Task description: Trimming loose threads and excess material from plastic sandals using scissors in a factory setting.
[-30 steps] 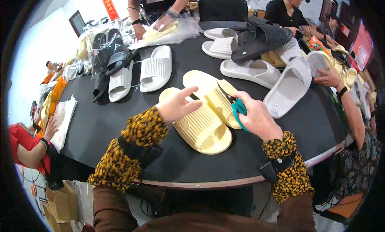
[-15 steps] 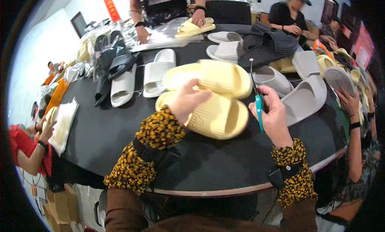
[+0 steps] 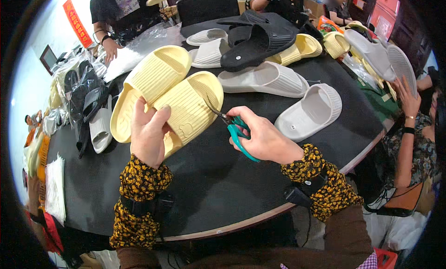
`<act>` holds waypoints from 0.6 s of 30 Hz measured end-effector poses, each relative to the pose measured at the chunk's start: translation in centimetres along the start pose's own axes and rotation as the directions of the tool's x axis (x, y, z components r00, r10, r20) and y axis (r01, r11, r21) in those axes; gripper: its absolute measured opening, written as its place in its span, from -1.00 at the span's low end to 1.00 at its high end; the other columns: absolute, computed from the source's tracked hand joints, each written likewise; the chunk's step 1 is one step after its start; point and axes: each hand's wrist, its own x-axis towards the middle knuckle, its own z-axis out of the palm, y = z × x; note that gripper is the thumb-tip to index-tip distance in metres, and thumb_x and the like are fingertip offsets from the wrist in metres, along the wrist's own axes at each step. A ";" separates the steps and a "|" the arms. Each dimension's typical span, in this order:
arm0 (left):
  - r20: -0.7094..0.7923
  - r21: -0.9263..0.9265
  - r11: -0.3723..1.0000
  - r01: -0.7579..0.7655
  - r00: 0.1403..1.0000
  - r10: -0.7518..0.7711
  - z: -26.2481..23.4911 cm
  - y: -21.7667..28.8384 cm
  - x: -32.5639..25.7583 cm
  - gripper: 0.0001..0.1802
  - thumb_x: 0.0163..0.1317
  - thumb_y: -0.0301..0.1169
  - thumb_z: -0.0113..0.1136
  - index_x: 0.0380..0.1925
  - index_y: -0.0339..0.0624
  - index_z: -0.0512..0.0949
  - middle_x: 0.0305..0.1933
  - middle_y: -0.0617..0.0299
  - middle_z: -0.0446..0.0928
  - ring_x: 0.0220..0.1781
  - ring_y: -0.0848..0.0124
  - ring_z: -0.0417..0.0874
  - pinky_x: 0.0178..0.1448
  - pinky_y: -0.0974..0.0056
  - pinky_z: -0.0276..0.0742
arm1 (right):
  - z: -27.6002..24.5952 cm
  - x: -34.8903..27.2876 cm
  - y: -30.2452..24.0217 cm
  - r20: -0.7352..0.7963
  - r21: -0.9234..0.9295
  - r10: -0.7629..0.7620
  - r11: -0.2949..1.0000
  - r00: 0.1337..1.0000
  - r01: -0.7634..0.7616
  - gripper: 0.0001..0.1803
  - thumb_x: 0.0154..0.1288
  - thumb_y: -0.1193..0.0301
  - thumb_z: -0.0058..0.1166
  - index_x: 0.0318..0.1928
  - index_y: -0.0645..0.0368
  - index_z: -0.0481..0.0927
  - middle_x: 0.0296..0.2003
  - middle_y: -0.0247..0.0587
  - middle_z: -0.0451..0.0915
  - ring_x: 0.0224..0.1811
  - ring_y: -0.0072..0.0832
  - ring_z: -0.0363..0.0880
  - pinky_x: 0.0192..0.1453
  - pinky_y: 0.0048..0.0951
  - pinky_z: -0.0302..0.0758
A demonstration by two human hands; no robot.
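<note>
My left hand (image 3: 148, 132) grips a pair of pale yellow slide sandals (image 3: 174, 94), held together with their ribbed soles up, over the black round table (image 3: 218, 176). In my right hand (image 3: 265, 139) are small teal-handled scissors (image 3: 234, 127), their blades pointing at the edge of the nearer yellow sandal. Both forearms wear yellow-and-black patterned sleeves.
White slides (image 3: 309, 113), (image 3: 265, 78), a black pair (image 3: 255, 36) and more yellow ones (image 3: 302, 48) lie across the table. Black and white sandals in plastic bags (image 3: 88, 106) sit at the left. Other people sit around the table; one person's hand (image 3: 409, 99) holds a white sandal at right.
My left hand has lifted and tilted the yellow pair closer to me. The scissors in my right hand have turned from upright to pointing left at the sandal's edge.
</note>
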 end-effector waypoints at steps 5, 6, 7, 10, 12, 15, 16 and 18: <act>0.000 0.039 0.999 0.010 1.000 -0.010 -0.3 -0.3 -0.3 -0.50 0.18 -0.58 0.01 0.13 -0.32 0.18 -0.03 0.02 0.50 -0.10 0.37 0.59 -0.14 0.36 0.54 | 0.2 0.0 -0.2 0.026 0.000 0.007 1.000 1.000 -0.007 -0.54 0.10 0.42 0.13 0.03 0.23 0.34 -0.42 0.05 0.54 -0.35 -0.15 0.57 -0.21 -0.24 0.47; 0.003 0.037 0.999 0.013 1.000 -0.013 -0.3 -0.3 -0.4 -0.50 0.18 -0.58 0.01 0.13 -0.32 0.18 -0.03 0.02 0.50 -0.10 0.37 0.59 -0.14 0.36 0.54 | 0.2 0.1 -0.1 0.008 -0.035 -0.044 0.998 0.999 0.044 -0.57 0.11 0.47 0.17 -0.01 0.23 0.35 -0.47 -0.18 0.54 -0.42 -0.45 0.54 -0.27 -0.41 0.47; 0.014 0.046 0.999 0.021 1.000 -0.021 -0.2 -0.1 -0.5 -0.48 0.17 -0.57 0.01 0.15 -0.31 0.16 -0.02 0.01 0.50 -0.09 0.35 0.59 -0.12 0.35 0.55 | 0.2 0.1 -0.1 0.006 -0.036 -0.040 0.999 0.999 0.041 -0.57 0.11 0.47 0.17 -0.01 0.23 0.35 -0.47 -0.18 0.54 -0.42 -0.45 0.54 -0.27 -0.41 0.47; 0.019 0.021 1.000 0.023 1.000 -0.024 0.2 -0.6 -0.8 -0.44 0.17 -0.57 0.01 0.19 -0.29 0.13 -0.01 -0.02 0.50 -0.07 0.33 0.60 -0.11 0.32 0.56 | 0.1 0.0 0.0 0.010 -0.015 -0.041 0.999 0.999 0.041 -0.57 0.11 0.47 0.16 -0.01 0.24 0.35 -0.46 -0.16 0.56 -0.41 -0.43 0.57 -0.26 -0.40 0.48; 0.030 -0.004 1.000 0.031 0.999 -0.031 0.1 -0.9 -0.7 -0.39 0.18 -0.59 0.00 0.24 -0.26 0.09 0.02 -0.07 0.49 -0.03 0.29 0.59 -0.06 0.28 0.56 | 0.2 0.1 0.6 -0.054 -0.057 -0.098 0.994 0.994 0.095 -0.59 0.11 0.47 0.16 -0.02 0.25 0.36 -0.45 -0.15 0.59 -0.38 -0.42 0.61 -0.25 -0.40 0.49; 0.060 0.007 0.999 0.051 0.997 -0.052 0.2 -0.7 -0.9 -0.40 0.18 -0.60 -0.01 0.24 -0.28 0.09 0.04 -0.11 0.47 0.01 0.25 0.58 0.02 0.26 0.54 | 0.1 0.0 0.3 -0.049 0.002 -0.111 0.994 0.993 0.111 -0.61 0.10 0.43 0.13 -0.06 0.27 0.38 -0.44 0.13 0.55 -0.35 -0.06 0.61 -0.28 -0.21 0.50; 0.062 0.005 0.999 0.052 0.997 -0.052 0.3 -0.6 -0.9 -0.40 0.18 -0.60 -0.01 0.24 -0.28 0.09 0.04 -0.11 0.47 0.01 0.25 0.58 0.02 0.26 0.54 | 0.1 -0.1 0.4 -0.051 0.000 -0.110 0.994 0.993 0.110 -0.61 0.10 0.43 0.13 -0.06 0.27 0.38 -0.44 0.13 0.55 -0.35 -0.06 0.61 -0.28 -0.21 0.50; 0.067 0.040 0.999 0.015 0.998 -0.018 0.4 -0.5 -1.1 -0.40 0.18 -0.61 0.00 0.24 -0.30 0.09 0.05 -0.13 0.47 0.03 0.23 0.57 0.07 0.24 0.51 | 0.2 0.0 0.7 -0.061 0.001 -0.096 0.995 0.994 0.096 -0.62 0.10 0.43 0.13 -0.07 0.26 0.39 -0.45 0.14 0.55 -0.36 0.00 0.59 -0.29 -0.18 0.50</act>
